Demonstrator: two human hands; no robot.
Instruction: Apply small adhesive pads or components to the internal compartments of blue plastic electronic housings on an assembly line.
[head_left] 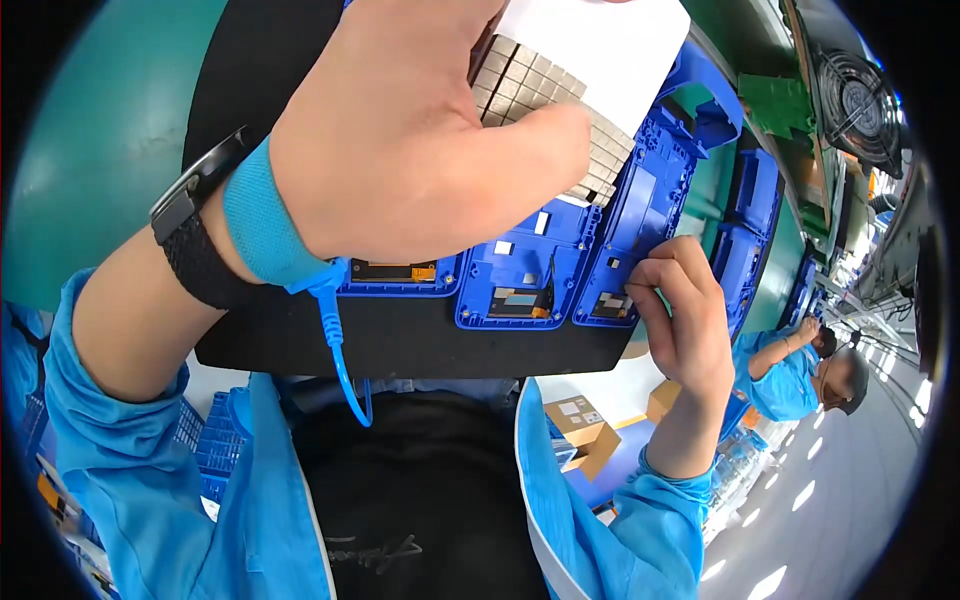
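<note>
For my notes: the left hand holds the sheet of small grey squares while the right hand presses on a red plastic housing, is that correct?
Not quite: the housing under the right hand is blue, not red, as the head view shows. The left hand does hold the sheet of small grey squares.

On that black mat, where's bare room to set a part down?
Bare strip along the black rubber mat's near edge, below the blue plastic housings, between the blue coiled wrist-strap cord and the right hand. Crowded above: left hand holds a white sheet of small square pads over the housings.

Three blue housings (520, 275), two hands (400, 130).
</note>
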